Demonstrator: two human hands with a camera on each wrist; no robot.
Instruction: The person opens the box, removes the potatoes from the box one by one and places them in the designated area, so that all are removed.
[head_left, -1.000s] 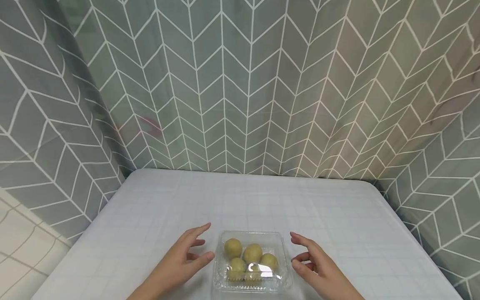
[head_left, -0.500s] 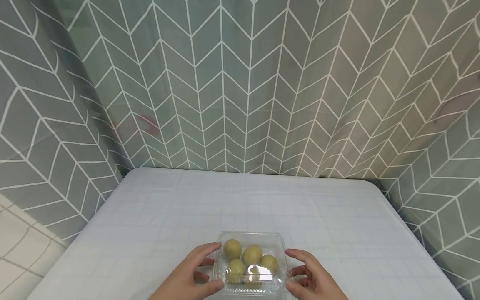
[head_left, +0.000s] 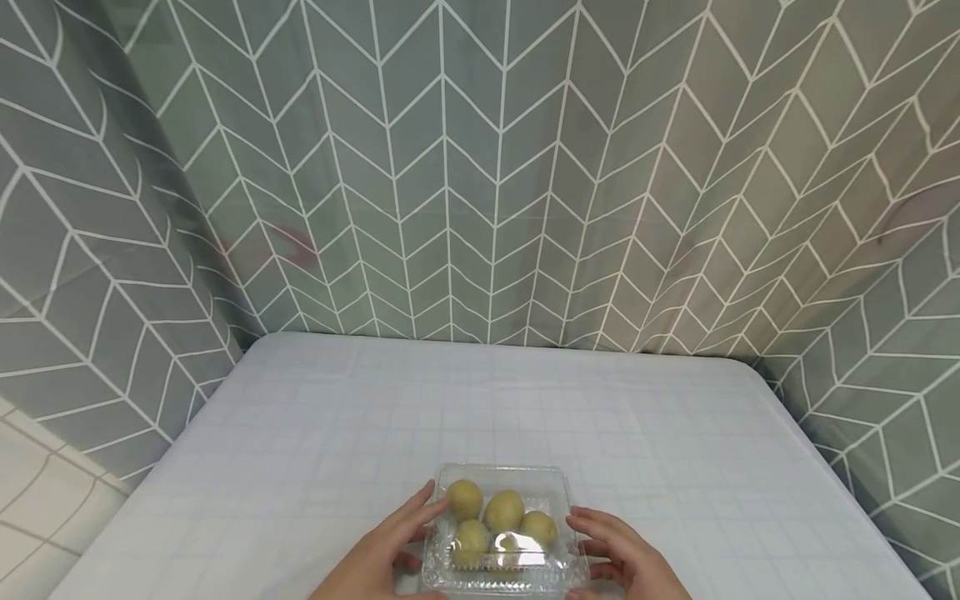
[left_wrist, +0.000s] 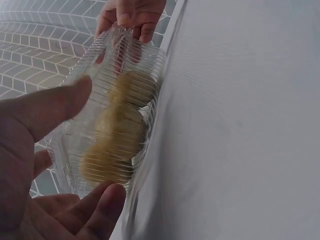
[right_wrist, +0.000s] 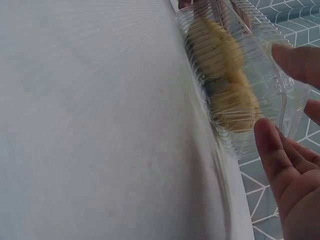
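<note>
In the head view a clear plastic clamshell container (head_left: 558, 492) lies near the table's front edge, its lid down. Inside it are several round, yellowish balls (head_left: 504, 510), smooth and like small fruits. My left hand (head_left: 390, 546) holds the container's left side, its fingertips (head_left: 438, 502) right at the rim. On the opposite side my right hand (head_left: 626, 550) grips the edge with curled fingers. The left wrist view shows the container's ribbed wall (left_wrist: 142, 100) between both hands. In the right wrist view, the right thumb (right_wrist: 295, 60) overlaps the container.
A white cloth with a faint grid covers the table (head_left: 480, 400). Grey-green curtains (head_left: 480, 208) with white chevron lines enclose the back and both sides. White tiles (head_left: 45, 500) show at the lower left.
Both hands have moved inward from either side and come up against the container, their fingers closing about its edges. The container has stayed nearly in place.
</note>
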